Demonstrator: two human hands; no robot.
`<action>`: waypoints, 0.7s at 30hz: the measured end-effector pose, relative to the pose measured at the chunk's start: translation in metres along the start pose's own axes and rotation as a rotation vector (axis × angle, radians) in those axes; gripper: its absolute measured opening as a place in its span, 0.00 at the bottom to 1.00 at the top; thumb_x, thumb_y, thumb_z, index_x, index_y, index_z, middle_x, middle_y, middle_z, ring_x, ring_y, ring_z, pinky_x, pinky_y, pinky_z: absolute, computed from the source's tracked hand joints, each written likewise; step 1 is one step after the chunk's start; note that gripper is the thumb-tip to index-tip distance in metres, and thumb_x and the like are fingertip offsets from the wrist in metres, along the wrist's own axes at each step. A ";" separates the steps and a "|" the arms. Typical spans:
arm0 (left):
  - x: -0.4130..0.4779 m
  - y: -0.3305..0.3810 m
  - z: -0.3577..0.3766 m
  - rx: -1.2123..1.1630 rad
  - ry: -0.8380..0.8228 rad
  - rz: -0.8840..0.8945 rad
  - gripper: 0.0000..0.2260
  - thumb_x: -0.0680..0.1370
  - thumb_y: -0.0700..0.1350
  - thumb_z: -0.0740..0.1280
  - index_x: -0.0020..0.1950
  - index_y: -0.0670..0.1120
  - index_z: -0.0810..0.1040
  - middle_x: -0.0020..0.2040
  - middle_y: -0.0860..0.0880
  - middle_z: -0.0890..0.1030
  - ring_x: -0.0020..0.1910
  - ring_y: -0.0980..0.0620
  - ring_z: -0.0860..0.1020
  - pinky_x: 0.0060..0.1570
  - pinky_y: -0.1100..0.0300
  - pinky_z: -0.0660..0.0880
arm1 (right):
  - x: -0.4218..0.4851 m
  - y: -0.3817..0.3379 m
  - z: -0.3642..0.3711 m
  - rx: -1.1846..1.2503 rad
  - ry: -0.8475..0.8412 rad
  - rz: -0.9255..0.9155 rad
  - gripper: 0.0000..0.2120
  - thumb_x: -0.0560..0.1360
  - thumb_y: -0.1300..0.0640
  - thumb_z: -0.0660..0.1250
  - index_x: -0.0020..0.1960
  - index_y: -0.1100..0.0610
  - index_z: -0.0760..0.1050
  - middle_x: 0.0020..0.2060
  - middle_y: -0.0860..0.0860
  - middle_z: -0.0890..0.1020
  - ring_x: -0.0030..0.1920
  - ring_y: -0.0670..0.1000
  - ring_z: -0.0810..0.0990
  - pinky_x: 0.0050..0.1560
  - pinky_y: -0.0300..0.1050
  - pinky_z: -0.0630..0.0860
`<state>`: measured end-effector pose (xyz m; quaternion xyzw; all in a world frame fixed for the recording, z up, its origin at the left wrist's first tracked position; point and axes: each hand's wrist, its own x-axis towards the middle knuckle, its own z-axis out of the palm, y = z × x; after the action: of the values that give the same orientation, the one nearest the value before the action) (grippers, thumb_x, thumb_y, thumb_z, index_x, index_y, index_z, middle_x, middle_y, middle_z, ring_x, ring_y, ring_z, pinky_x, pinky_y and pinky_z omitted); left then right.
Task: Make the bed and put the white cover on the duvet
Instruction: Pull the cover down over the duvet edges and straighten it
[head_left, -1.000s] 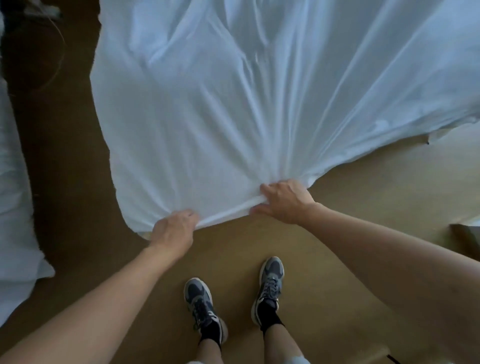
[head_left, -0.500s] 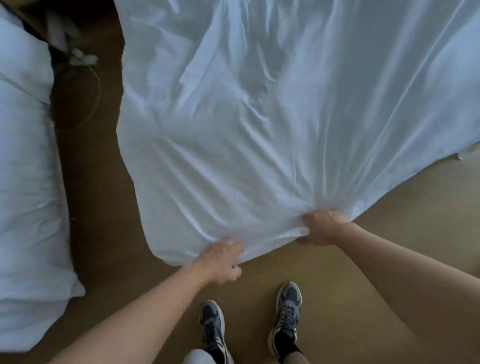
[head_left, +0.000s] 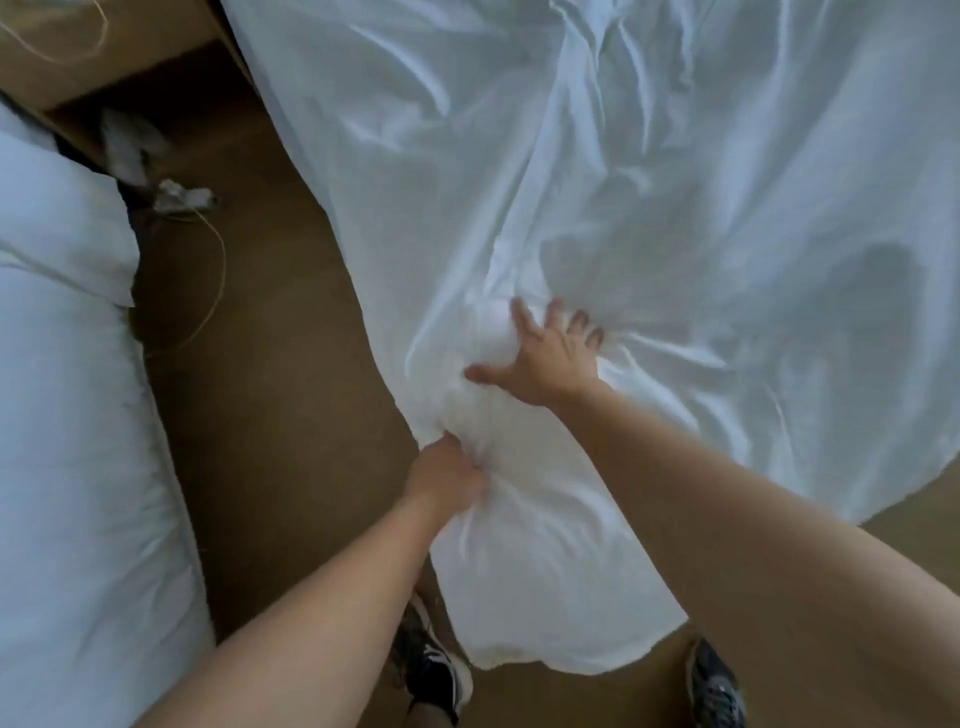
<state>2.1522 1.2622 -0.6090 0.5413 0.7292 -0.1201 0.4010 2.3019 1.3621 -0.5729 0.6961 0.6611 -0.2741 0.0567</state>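
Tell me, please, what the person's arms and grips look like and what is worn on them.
The left forearm and right forearm are bare, no sleeve in view. The left grip and the right grip are ungloved hands; no ring, watch or wristband shows.

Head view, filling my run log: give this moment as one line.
left hand grips cover | right hand open, fingers spread on cover | cover spread over floor

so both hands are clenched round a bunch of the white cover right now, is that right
Not quite. Only the left hand grips a bunch of the white cover. The right hand is not clenched: it rests on the cover with its fingers spread out. The head view shows this.
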 end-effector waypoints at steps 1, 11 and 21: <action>0.003 -0.004 -0.027 0.085 -0.071 0.075 0.12 0.78 0.47 0.65 0.58 0.43 0.78 0.50 0.44 0.84 0.48 0.45 0.84 0.47 0.54 0.81 | 0.005 -0.007 0.014 0.001 -0.092 0.071 0.61 0.59 0.16 0.59 0.81 0.43 0.40 0.81 0.61 0.44 0.78 0.71 0.45 0.76 0.70 0.43; 0.111 0.024 -0.201 0.346 0.021 0.306 0.42 0.73 0.65 0.69 0.81 0.63 0.50 0.80 0.48 0.53 0.74 0.36 0.60 0.71 0.40 0.65 | 0.032 -0.024 0.010 -0.065 -0.379 0.285 0.70 0.49 0.11 0.57 0.81 0.41 0.39 0.81 0.58 0.46 0.79 0.69 0.47 0.76 0.69 0.47; 0.276 0.136 -0.358 0.571 0.479 0.761 0.19 0.77 0.55 0.68 0.66 0.52 0.77 0.66 0.44 0.73 0.65 0.40 0.72 0.65 0.48 0.68 | 0.162 -0.057 -0.062 0.387 0.181 0.619 0.46 0.64 0.16 0.53 0.55 0.56 0.78 0.53 0.57 0.83 0.54 0.61 0.82 0.51 0.51 0.76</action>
<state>2.0849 1.7242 -0.5386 0.8674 0.4908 -0.0328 0.0753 2.2630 1.5400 -0.5780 0.8822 0.3578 -0.3012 -0.0545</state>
